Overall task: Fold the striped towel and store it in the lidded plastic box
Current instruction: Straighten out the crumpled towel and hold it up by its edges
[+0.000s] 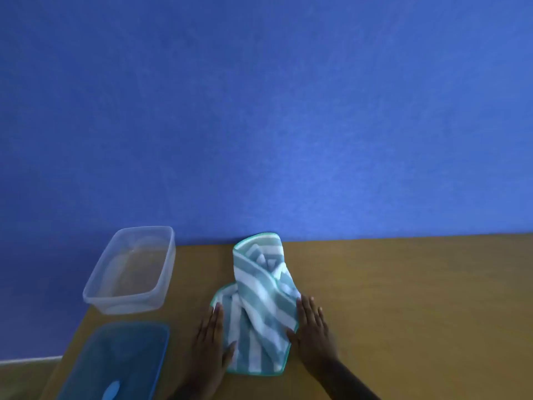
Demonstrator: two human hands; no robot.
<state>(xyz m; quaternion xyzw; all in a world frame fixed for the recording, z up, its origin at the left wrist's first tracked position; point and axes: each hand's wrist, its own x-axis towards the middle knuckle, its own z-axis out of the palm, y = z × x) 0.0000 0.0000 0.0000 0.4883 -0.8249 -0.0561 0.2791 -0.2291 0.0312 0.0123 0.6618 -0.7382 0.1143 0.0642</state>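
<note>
The teal-and-white striped cloth towel (261, 307) lies bunched on the brown wooden table (403, 298), not yet folded neatly. It is flanked by the flat, spread left hand (212, 346) and right hand (313, 332); nothing is pinched. The clear rectangular plastic box (131, 271) stands empty, its blue lid (118, 362) laid beside it.

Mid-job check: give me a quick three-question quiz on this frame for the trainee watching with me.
1. True or false: the blue lid is fitted on the clear plastic box.
2. Which lies farther from the person? A) the box B) the lid
3. Fill in: both hands lie flat at the near end of the striped ____, left hand on its left side, right hand on its right.

Key
1. False: the lid lies on the wooden table, near side of the open box.
2. A
3. towel, still bunched, not in the box.
</note>
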